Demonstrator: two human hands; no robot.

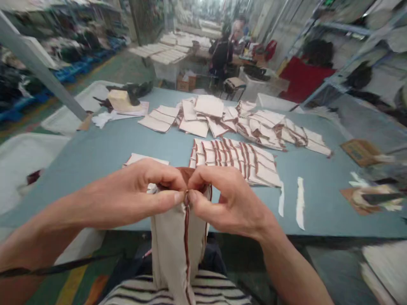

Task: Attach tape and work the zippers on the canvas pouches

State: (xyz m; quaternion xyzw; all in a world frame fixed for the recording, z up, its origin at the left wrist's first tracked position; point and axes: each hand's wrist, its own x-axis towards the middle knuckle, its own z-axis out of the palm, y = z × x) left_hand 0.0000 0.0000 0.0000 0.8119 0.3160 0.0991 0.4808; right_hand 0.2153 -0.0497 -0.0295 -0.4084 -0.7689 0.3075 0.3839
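A cream fabric piece (170, 245) with brown edging along its seam hangs upright in front of my body. My left hand (149, 190) pinches its top edge between thumb and forefinger, just left of the seam. Close beside it, my right hand (219, 195) pinches the same edge from the right, the fingertips of both hands almost touching. Brown lining (185, 173) shows behind the fingers. Beyond my hands lies an overlapping row of cream pieces with brown edges (235, 156). Part of another cream piece (146, 159) shows behind my left hand.
A blue-grey table (104, 144) spreads ahead, with a loose heap of cream pieces (203, 108) at its far side. Two white strips (300, 203) and a roll of tape (369, 198) lie right. White bins (22, 169) stand left. A person (222, 53) sits farther back.
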